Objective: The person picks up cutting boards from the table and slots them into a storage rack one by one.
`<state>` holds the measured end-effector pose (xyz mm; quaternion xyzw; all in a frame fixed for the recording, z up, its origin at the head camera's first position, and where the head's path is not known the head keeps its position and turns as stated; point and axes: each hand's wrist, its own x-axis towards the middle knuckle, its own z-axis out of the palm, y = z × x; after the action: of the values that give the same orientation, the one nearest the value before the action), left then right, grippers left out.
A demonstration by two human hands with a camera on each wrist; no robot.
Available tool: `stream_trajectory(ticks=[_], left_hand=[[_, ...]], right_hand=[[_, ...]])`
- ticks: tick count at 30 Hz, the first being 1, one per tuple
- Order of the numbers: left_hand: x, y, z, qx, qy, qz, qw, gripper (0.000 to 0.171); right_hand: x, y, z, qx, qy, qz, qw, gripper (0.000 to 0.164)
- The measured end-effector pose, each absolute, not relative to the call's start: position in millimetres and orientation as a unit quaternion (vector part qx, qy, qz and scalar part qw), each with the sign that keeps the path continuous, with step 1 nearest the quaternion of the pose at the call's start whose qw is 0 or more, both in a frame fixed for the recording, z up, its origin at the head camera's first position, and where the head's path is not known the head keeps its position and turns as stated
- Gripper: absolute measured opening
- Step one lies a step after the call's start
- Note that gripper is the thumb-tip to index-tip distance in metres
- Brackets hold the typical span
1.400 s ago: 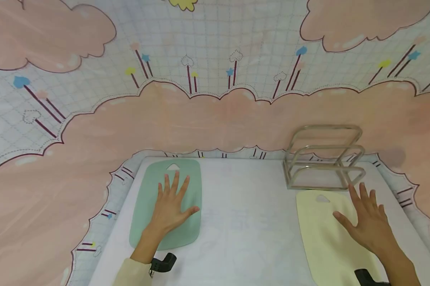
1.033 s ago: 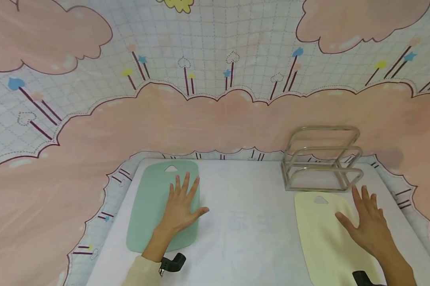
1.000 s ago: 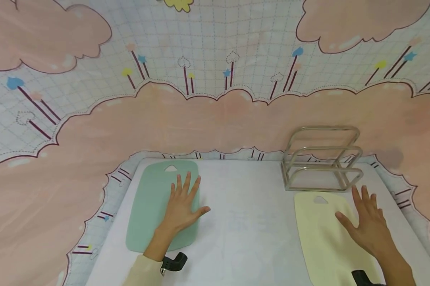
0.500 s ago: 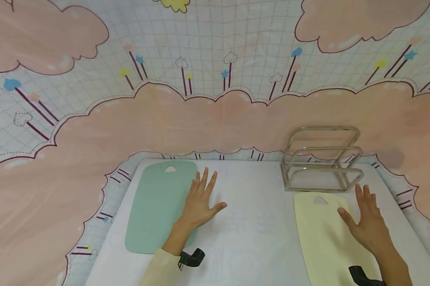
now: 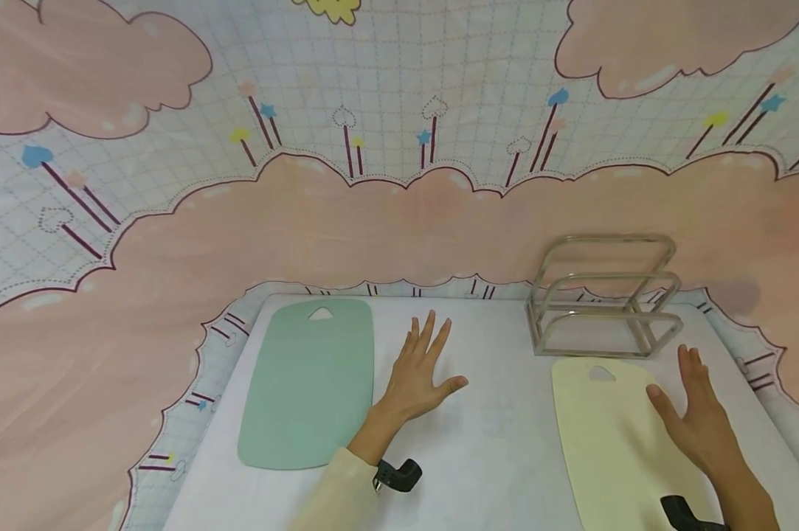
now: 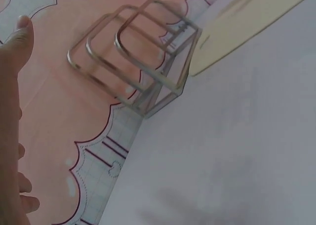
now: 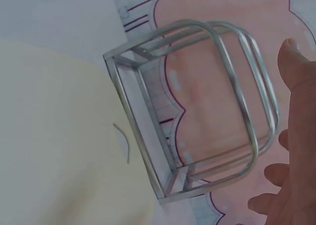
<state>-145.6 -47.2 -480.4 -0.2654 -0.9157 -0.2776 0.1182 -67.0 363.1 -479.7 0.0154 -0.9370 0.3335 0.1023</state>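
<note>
A green cutting board (image 5: 306,391) lies flat at the left of the white table. Just right of it, my left hand (image 5: 419,380) hovers with fingers spread, holding nothing. A pale yellow cutting board (image 5: 611,435) lies at the right, its cut-out at the far end. Over that board's right edge my right hand (image 5: 701,420) is held with straight fingers and thumb apart, also holding nothing. Behind the yellow board stands a metal rack (image 5: 605,352) of bent rods, with nothing in its slots. The right wrist view shows the rack (image 7: 237,87) close by the fingers.
The white tabletop (image 5: 479,457) stretches between the two boards. A cloth (image 5: 399,228) printed with clouds hangs behind the table and runs down both sides. Each wrist wears a black camera mount (image 5: 402,476).
My left hand has moved right, off the green board and over the white table. My right hand has shifted slightly right and turned more edge-on. Boards and rack have stayed in place.
</note>
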Motion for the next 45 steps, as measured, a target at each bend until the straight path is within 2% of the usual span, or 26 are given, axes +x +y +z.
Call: stream_trajectory(ticks=[7, 15, 22, 32, 41, 45], left_hand=[[-152.8, -19.2, -483.2, -0.277, -0.906, -0.306, 0.092, 0.101], [-157.9, 10.4, -485.6, -0.292, -0.895, -0.332, 0.066, 0.099], [-167.7, 30.7, -493.7, -0.288, -0.905, -0.311, 0.028, 0.083], [-165.3, 65.3, -495.4, -0.278, -0.896, -0.347, -0.002, 0.083], [-162.9, 99.1, -488.0, -0.283, -0.869, -0.403, -0.05, 0.087], [-166.0, 108.0, -485.2, -0.284, -0.868, -0.404, -0.058, 0.09]], right_hand=[[-76.8, 364.7, -481.3, 0.016, -0.922, 0.36, 0.143, 0.071], [-83.0, 367.8, -484.8, -0.012, -0.918, 0.371, 0.138, 0.068], [-92.0, 367.5, -486.8, -0.009, -0.906, 0.402, 0.133, 0.065], [-101.0, 373.7, -484.2, -0.048, -0.888, 0.447, 0.1, 0.061], [-113.3, 374.4, -492.1, -0.031, -0.856, 0.502, 0.117, 0.058], [-118.6, 375.8, -491.6, -0.024, -0.854, 0.509, 0.105, 0.056]])
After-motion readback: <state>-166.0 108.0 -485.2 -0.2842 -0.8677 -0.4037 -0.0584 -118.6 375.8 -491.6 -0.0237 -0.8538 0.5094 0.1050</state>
